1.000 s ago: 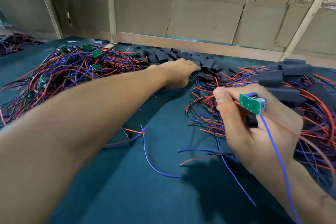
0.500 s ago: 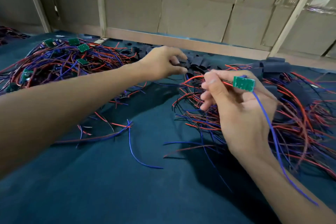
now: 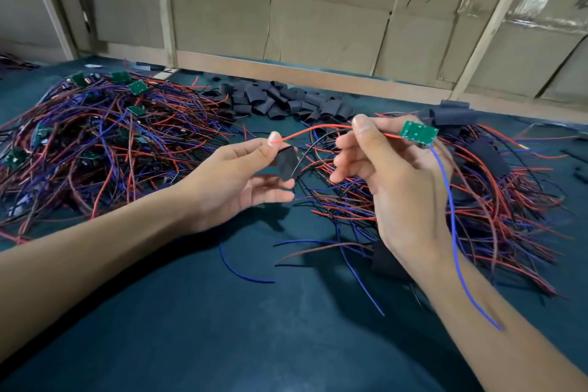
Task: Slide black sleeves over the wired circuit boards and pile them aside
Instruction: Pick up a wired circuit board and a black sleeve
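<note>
Forearms: we see both reach in from the near edge over the dark teal cloth, raised above it
Left hand: palm turned up and inward; we see thumb and forefinger pinch a black sleeve, the lower fingers loosely stretched beneath it
Right hand: held a little higher; thumb and forefinger pinch the red wire beside the circuit board, the other fingers loosely curled
Circuit board: small, green, tilted just past the right fingertips; its red wire arcs left to the left thumb, touching the sleeve's top edge, and a blue wire hangs down along the right wrist
Sleeve: short, flat, matte black, not yet on the wire as far as we can tell
Open room: bare cloth lies between and below the forearms, crossed by a few stray wires
Left pile: unsleeved boards tangled in red and blue wire
Right pile: wires with sleeved boards, just beyond the right hand
Loose sleeves: a heap farther back, centre
Far edge: a wooden rail under cardboard panels
</note>
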Demonstrator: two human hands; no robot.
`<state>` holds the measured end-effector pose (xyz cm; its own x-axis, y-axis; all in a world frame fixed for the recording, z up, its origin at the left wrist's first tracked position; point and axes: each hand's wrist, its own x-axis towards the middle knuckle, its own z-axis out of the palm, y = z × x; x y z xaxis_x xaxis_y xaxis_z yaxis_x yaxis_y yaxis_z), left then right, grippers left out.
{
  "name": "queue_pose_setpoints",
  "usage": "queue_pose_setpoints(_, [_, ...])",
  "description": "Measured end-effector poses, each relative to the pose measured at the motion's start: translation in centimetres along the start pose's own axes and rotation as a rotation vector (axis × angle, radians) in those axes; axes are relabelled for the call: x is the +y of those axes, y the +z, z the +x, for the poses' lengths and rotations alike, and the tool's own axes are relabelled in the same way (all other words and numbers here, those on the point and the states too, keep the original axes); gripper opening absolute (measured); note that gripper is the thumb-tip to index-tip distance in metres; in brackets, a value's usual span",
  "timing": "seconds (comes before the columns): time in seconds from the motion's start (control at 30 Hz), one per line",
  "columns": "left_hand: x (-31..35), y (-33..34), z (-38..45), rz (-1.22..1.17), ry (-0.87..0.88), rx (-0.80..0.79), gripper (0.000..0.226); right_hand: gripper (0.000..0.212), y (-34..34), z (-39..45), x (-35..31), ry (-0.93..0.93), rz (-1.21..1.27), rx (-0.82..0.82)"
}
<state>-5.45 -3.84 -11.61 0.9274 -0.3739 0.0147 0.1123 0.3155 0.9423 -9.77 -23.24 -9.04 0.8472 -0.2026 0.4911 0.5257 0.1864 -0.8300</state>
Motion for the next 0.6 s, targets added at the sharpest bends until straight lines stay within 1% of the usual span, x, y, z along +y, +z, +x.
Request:
queue_pose_setpoints(0.07, [-0.2,-0.2,0.0,0.008,0.034,-0.004,0.033,0.015,-0.2,0.3,-0.3,-0.011,0.023,0.025])
queue_pose_setpoints(0.13, [-0.3,-0.4,0.0,0.037,0.051,-0.041,0.036,0.022,-0.4,0.7,-0.7,-0.001,0.051,0.044])
queue_pose_setpoints(0.2, [-0.3,-0.5,-0.1,0.069,0.046,-0.088,0.037,0.030,-0.6,1.0,-1.0,0.017,0.067,0.052])
queue_pose_setpoints(0.33, [-0.3,-0.4,-0.1,0.152,0.015,-0.124,0.038,0.041,-0.5,1.0,-1.0,0.072,0.080,0.057])
queue_pose_setpoints(0.47, [-0.5,-0.6,0.0,0.180,0.004,-0.173,0.034,0.043,-0.4,1.0,-0.9,0.138,0.149,0.081])
queue_pose_setpoints(0.6, [-0.6,-0.8,0.1,0.127,-0.004,-0.226,0.030,0.038,-0.5,1.2,-0.7,0.178,0.156,0.109])
